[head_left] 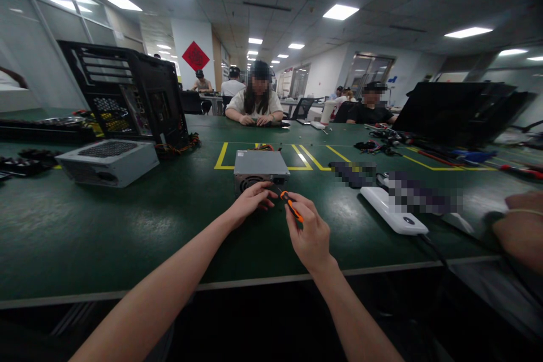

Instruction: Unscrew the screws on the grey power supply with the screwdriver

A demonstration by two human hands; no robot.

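We work at a green surface (190, 243) in a bright office, its pale near edge just before us. A broad stretch of green parts the two grey power supplies we count: the middle power supply (261, 164) sits at our hands, the left power supply (108, 164) near one black computer case (127, 90). Our right hand (311, 235) has its fingers pinching one orange-and-black screwdriver (292, 206), tip towards the middle supply's near face. Our left hand (253, 201) bends its fingers there; whether they pinch anything, we cannot tell. One white device (392, 212) lies right.

black computer case (149, 80), red sign (195, 56)
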